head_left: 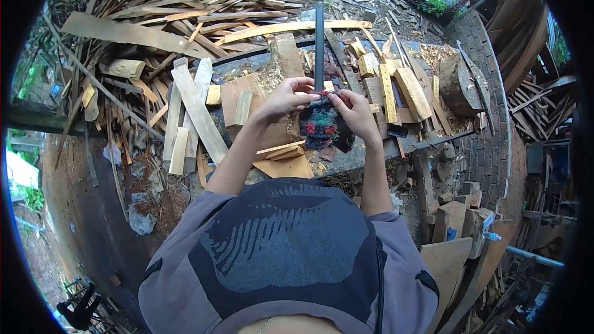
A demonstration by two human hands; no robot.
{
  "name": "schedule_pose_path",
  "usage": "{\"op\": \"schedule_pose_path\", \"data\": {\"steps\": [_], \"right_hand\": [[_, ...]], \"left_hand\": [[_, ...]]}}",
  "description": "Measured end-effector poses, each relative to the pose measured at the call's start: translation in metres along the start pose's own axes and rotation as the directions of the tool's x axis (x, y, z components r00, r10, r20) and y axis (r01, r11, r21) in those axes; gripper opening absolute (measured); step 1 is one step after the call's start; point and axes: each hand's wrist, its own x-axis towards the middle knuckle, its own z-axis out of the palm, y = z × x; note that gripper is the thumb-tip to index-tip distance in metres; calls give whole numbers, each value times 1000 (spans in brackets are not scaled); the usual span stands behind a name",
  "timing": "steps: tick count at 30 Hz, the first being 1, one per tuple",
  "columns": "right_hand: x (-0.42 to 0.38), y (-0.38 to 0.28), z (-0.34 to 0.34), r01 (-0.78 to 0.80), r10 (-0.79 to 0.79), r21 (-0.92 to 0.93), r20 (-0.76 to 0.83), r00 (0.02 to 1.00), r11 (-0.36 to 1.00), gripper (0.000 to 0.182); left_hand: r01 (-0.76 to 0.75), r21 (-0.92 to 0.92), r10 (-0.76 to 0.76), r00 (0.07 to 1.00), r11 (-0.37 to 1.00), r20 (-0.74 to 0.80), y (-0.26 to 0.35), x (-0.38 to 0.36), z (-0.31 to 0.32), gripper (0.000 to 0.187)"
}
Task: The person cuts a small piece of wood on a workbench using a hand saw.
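My left hand (288, 97) and my right hand (353, 110) are close together over the workbench, fingertips pinching the top edge of a dark cloth (320, 125) patterned in red and green. The cloth hangs down between them. Right behind the fingertips, a long dark bar (319, 43) stretches away from me. Under and beside the hands lie a flat wooden board (247, 86) and a small block (243, 107).
Wood blocks (413, 93) and shavings cover the bench's right part. A round log (459, 85) stands at its right end. Long planks (199, 111) lean at the left, before a pile of wood strips (216, 15). Offcuts (450, 222) stand at the lower right.
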Motion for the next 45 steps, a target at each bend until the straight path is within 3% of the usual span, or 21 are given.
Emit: {"op": "schedule_pose_path", "data": {"steps": [4,7,10,11,15,16,17,20,21,24,25,28,34,37,40,43,45], "right_hand": [[2,15,2,-30,29,36,19,999,999,32],[2,24,19,70,-51,147,-132,990,987,28],[-6,13,26,197,-337,-337,-431,837,921,28],[-16,3,26,107,-147,-112,-451,880,988,29],[-39,-26,29,-81,133,313,-149,980,946,29],[-41,-22,37,21,29,234,-208,978,972,29],[-41,-25,37,-3,39,167,-212,976,986,28],[-43,-21,34,-21,28,41,-171,985,999,26],[-43,-18,32,-17,18,11,-147,989,1000,25],[-47,-12,23,-22,27,102,-47,999,995,24],[-48,-9,21,-48,50,181,-5,999,982,24],[-52,3,19,-24,17,339,23,1000,941,27],[-64,3,13,-66,61,177,33,998,982,25],[-66,8,15,-84,82,247,18,996,965,25],[-68,8,9,-249,240,168,72,968,954,31],[-71,-9,9,-206,207,51,-4,978,977,29],[-72,-2,16,-16,17,17,-116,993,1000,30]], "left_hand": [[38,-66,-35,998,997,58,3,-5,-1,29],[36,-163,-23,996,986,82,-3,-5,2,28],[64,-284,-85,994,957,-62,-3,-9,13,22],[48,-277,-67,996,960,-57,-18,-2,5,23],[-4,-240,-31,989,971,-142,-16,-7,15,25],[-28,-229,-9,988,973,-157,-18,-6,17,25],[-52,-216,14,985,975,-172,-18,-6,19,25],[-219,75,229,955,973,-191,-32,-3,17,24],[-42,165,72,982,985,-176,-27,-7,13,31],[-224,-175,206,971,959,-119,-26,-13,28,41],[-251,-145,238,966,957,-100,-29,-14,30,43],[10,-69,-5,998,998,67,-42,-16,20,43],[-34,4,33,992,999,125,-38,-19,31,28],[-58,4,57,994,998,96,-47,-12,29,19],[12,-115,-7,999,993,42,-46,-14,28,19],[18,-216,-23,999,976,-24,-46,-18,35,18],[22,-268,-40,997,963,-62,-50,-17,35,17]]}}
